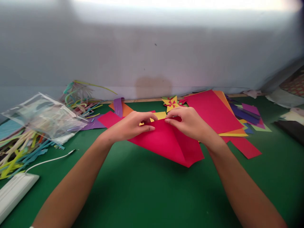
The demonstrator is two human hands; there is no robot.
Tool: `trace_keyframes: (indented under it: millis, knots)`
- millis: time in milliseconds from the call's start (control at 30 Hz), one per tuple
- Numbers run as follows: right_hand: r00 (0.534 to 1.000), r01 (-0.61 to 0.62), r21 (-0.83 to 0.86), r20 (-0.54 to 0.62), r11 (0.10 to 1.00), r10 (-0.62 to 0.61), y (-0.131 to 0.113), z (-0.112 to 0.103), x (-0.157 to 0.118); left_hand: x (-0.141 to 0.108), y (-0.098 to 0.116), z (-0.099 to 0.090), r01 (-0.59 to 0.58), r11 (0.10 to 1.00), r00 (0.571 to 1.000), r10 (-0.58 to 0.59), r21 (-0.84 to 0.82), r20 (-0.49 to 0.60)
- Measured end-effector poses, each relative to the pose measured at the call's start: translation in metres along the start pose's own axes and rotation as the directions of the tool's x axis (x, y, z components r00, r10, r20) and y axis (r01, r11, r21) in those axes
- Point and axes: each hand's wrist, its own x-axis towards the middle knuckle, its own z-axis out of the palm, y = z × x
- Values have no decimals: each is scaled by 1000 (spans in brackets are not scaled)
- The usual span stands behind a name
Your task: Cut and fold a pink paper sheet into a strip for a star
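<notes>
A red sheet of paper (pixel 163 142) is held up over the green table, bent along a slanting crease toward its lower right corner. Its upper edge is pinched between the thumb and fingers of my right hand (pixel 184 120). My left hand (pixel 135 125) grips the same sheet at its upper left, thumb in front and fingers curled behind. Just past the fingertips shows a bit of yellow paper (pixel 159 116), mostly hidden by the hands and the red sheet. A folded yellow, red and green paper star (pixel 172 103) lies beyond my right hand.
Right of the hands lies a stack of coloured sheets, a red one (pixel 212 110) on top; a small red piece (pixel 247 148) sits nearer. At left are paper strips (pixel 23 152), a clear plastic bag (pixel 47 114) and a white power strip (pixel 17 193) with a cable. A wall stands behind.
</notes>
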Motion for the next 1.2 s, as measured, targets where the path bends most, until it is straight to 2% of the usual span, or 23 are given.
trace_keyframes:
  millis: [67, 133, 333, 600, 833, 1200]
  knots:
    - [998, 13, 18, -56, 1000, -12, -5, -4, -2, -2, 2, -5, -5, 1000, 1000, 5, -21, -18]
    - [998, 19, 30, -64, 999, -17, -9, -6, -4, -3, 2, -9, -23, 1000, 999, 23, -14, -24]
    - [1000, 17, -5, -4, 1000, -17, -3, -2, -3, -4, -1, -5, -36, 997, 999, 37, 70, -10]
    - [997, -9, 75, 72, 997, 4, 1, -6, -1, -3, 2, -5, -48, 994, 999, 47, 100, 12]
    - [990, -57, 116, 131, 992, 42, 3, -5, 1, -3, -5, 0, -62, 993, 998, 64, 101, -13]
    - [984, -74, 102, 170, 992, 56, 7, -3, 1, -1, -9, 2, -94, 984, 996, 94, 149, 2]
